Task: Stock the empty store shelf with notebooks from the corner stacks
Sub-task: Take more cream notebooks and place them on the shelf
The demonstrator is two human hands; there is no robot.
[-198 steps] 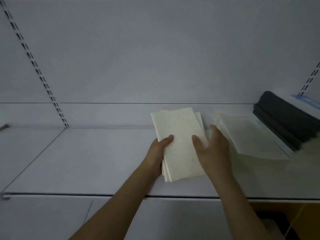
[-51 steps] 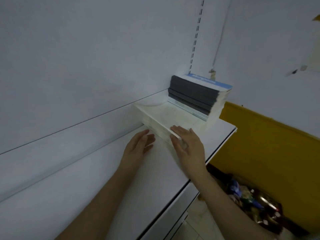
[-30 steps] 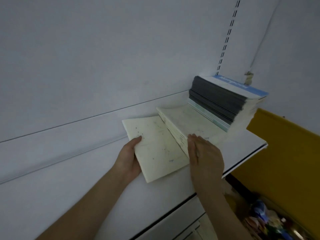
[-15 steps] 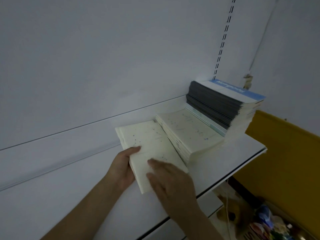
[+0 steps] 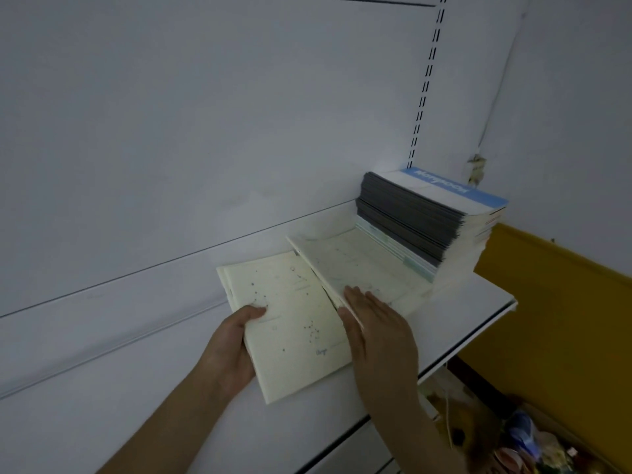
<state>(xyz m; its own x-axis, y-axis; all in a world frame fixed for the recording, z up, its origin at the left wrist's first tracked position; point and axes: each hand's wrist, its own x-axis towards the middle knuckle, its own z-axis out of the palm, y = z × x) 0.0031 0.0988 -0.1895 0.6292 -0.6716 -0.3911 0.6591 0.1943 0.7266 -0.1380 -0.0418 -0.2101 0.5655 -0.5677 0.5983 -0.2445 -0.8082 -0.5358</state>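
Observation:
A few cream notebooks (image 5: 294,323) with small dot patterns lie over the white shelf (image 5: 102,398), and my left hand (image 5: 232,350) grips their left edge, thumb on the top cover. Just to the right sits a low stack of cream notebooks (image 5: 355,265). My right hand (image 5: 379,333) holds that stack's near corner, fingers on top and thumb along its edge. Behind it, in the corner, rises a taller stack of dark-spined notebooks (image 5: 420,220) with a blue and white cover on top.
The shelf's right end (image 5: 506,302) stops beside a yellow panel (image 5: 554,302). Below it at the bottom right lies a heap of colourful packets (image 5: 533,446). A slotted upright (image 5: 424,94) runs up the white back wall.
My left hand has kept hold of the cream notebooks pulled from the stack. My right hand went from those notebooks back to the near corner of the low cream stack.

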